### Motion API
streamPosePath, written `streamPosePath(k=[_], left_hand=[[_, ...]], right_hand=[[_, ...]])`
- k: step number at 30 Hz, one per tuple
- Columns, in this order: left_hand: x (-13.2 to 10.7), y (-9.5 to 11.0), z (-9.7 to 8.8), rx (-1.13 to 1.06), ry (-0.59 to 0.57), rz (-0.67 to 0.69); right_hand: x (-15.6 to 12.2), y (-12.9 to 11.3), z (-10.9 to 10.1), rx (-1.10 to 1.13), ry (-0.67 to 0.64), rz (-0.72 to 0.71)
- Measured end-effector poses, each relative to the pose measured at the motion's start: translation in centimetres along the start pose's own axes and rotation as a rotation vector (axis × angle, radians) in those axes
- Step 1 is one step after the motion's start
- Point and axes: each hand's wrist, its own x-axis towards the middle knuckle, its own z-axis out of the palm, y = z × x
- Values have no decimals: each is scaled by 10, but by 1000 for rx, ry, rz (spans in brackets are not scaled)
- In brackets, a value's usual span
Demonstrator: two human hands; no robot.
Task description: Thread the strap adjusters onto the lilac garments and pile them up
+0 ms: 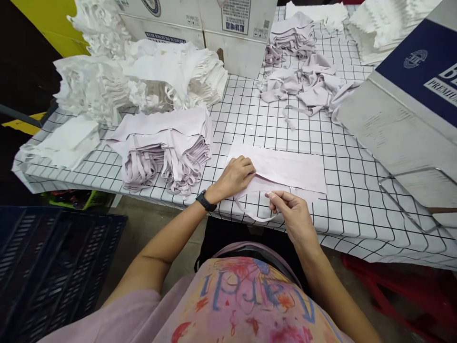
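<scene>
A flat pale-lilac fabric bag (285, 166) lies on the checked tablecloth (350, 190) near the table's front edge. My left hand (235, 177), with a black watch on its wrist, is curled and presses on the bag's left end. My right hand (291, 212) pinches the bag's loop handle (255, 215), which hangs over the table edge. To the left sits a stack of the same lilac bags (167, 143) with their handles hanging toward me.
Piles of white bags (143, 76) stand at the back left, loose lilac pieces (307, 85) at the back right. Cardboard boxes (235, 33) stand behind, a large tilted box (410, 109) at right. A dark crate (50, 267) is on the floor left.
</scene>
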Motion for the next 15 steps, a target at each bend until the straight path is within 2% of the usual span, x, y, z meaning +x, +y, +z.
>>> streamPosePath(k=[4, 8, 15], left_hand=[[0, -9, -1, -115, 49, -71], [4, -12, -3, -180, 40, -93], [10, -7, -5, -96, -15, 21]], right_hand=[[12, 0, 3, 58, -18, 40], [29, -5, 16, 46, -36, 78], [52, -13, 29, 44, -66, 106]])
